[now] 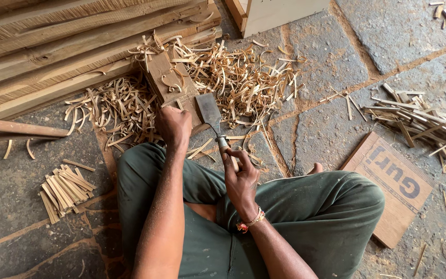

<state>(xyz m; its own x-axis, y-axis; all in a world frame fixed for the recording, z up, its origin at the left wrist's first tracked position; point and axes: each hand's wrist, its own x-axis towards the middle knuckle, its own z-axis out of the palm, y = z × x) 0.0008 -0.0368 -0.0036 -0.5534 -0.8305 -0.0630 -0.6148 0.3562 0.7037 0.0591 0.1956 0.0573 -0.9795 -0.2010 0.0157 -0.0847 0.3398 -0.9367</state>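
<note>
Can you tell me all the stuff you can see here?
wooden block: one, brown, on the floor under the left hand
chisel: one, grey blade, in the right hand
wood shavings: many, pale, around the block
planks: several, tan, top left
small sticks: one bundle, pale, lower left
cardboard piece: one, brown, at right
left hand: pressing the block
right hand: gripping the chisel handle
</note>
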